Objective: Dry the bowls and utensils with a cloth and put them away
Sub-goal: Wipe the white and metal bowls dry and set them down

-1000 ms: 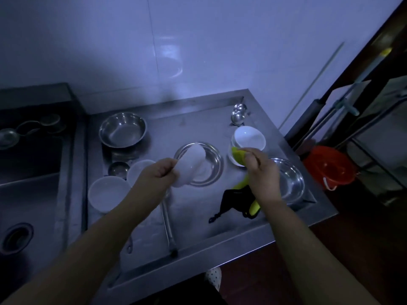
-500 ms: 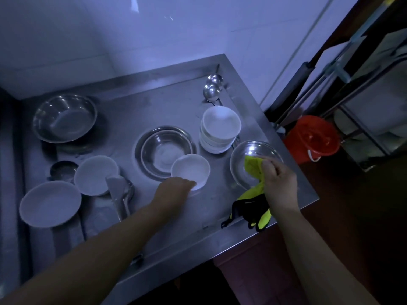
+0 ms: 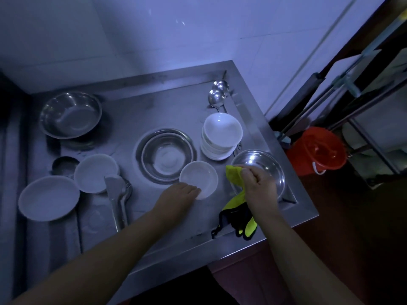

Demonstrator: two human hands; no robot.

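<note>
White bowl — left hand grips rim; right hand clutches yellow cloth.

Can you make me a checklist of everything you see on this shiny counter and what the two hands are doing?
Surface: steel counter, dim light.
Job's things: single white bowl upright; stack of white bowls; two white bowls at left; steel bowls; two ladles; steel utensils; yellow cloth.
Clutter: small steel cup.
Hands: left hand touches the single white bowl's near rim; right hand grips the cloth.
Cables: nothing seen.
Surroundings: tiled wall; orange bucket; metal rack.
</note>
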